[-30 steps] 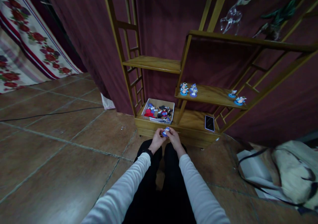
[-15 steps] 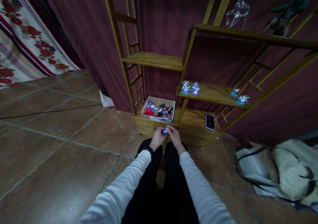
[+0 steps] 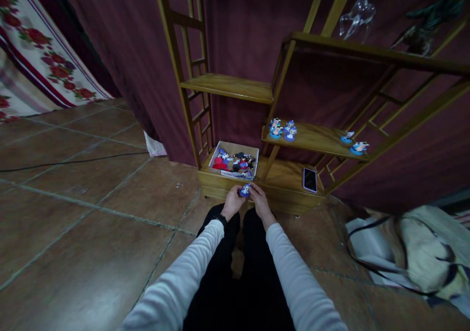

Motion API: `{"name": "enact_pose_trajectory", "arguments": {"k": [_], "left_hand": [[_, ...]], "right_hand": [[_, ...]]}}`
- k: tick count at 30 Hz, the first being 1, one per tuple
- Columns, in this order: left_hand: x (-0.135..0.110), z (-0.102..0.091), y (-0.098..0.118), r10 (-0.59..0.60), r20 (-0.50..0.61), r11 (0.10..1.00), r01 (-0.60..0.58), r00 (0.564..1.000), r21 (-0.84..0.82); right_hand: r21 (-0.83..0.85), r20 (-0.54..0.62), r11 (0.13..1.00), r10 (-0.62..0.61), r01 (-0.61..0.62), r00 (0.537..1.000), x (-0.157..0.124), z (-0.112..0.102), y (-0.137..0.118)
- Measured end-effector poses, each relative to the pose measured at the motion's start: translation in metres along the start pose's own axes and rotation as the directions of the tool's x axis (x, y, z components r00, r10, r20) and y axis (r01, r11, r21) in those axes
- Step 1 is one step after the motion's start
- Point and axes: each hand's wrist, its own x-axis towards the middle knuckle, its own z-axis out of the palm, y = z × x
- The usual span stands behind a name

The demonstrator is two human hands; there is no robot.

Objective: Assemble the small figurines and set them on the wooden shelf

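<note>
Between both hands, above my knees, is a small purple-and-white figurine on a purple base. My left hand grips its base from the left, and my right hand has its fingers closed on the right side. Just beyond the hands, an open cardboard box holds several small figures and red pieces on the low shelf. On the shelf above and to the right, several blue and purple figurines stand at the left end. Two blue-based figurines are at its right end.
A phone lies on the low shelf right of the box. The wooden shelf unit rises in front of me. Above right stands a clear glass deer. Bags rest on the floor at right; a black cable crosses the tiles.
The figurine has turned more upright in my hands, so more of its white front shows. The right fingers have shifted slightly up its side. The view has moved a little.
</note>
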Motion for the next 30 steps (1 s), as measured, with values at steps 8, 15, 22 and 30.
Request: {"name": "enact_pose_trajectory", "arguments": {"k": [8, 15, 22, 30], "left_hand": [[-0.003, -0.002, -0.007, 0.134, 0.034, 0.985, -0.137, 0.99, 0.109], [-0.016, -0.008, 0.012, 0.3, 0.245, 0.796, -0.383, 0.922, 0.469], [-0.019, -0.017, 0.024, 0.278, 0.415, 0.554, -0.498, 0.866, 0.667], [-0.019, -0.016, 0.021, 0.32, 0.487, 0.385, -0.581, 0.813, 0.717]], "right_hand": [[-0.012, 0.116, 1.0, 0.016, -0.014, 0.993, -0.005, 0.002, -0.005], [-0.124, 0.129, 0.992, 0.017, -0.001, 0.991, -0.005, 0.0, -0.004], [-0.13, 0.116, 0.991, 0.009, 0.006, 0.993, -0.004, 0.002, -0.001], [-0.151, 0.134, 0.988, -0.01, 0.03, 0.991, -0.009, 0.0, -0.01]]}}
